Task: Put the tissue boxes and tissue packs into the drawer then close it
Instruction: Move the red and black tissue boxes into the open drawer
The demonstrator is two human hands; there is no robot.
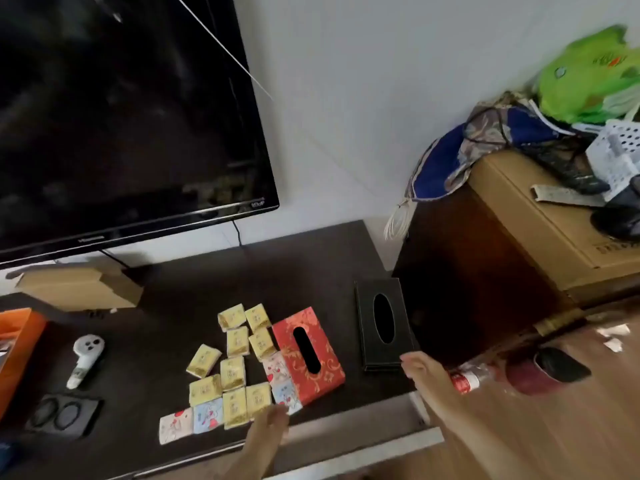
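Head view: red tissue box (309, 355) lies flat on the dark TV cabinet top (180, 306), slot up, w/ a black tissue box (382, 323) just to its right, apart from it; both sit near the front edge, prob. so they're an easy reach for dropping into the drawer (349, 433), which shows pulled out below that edge; its inside is mostly hidden. Gold tissue packs (232, 374) plus a few cartoon-print packs (176, 426) are spread loosely left of the red box, some touching it; nothing looks to be in the drawer yet, so task seems at its start. Left hand (268, 426) reaches in at the front row of packs, fingers loosely apart, not closed on anything; blurred, so contact unclear. Right hand (420, 368) is at the black box's near corner, fingers spread, looks abt to take it; grip not made. Farther out: TV screen (121, 116) above, white remote (85, 358) far left, cardboard carton (540, 230) at right.
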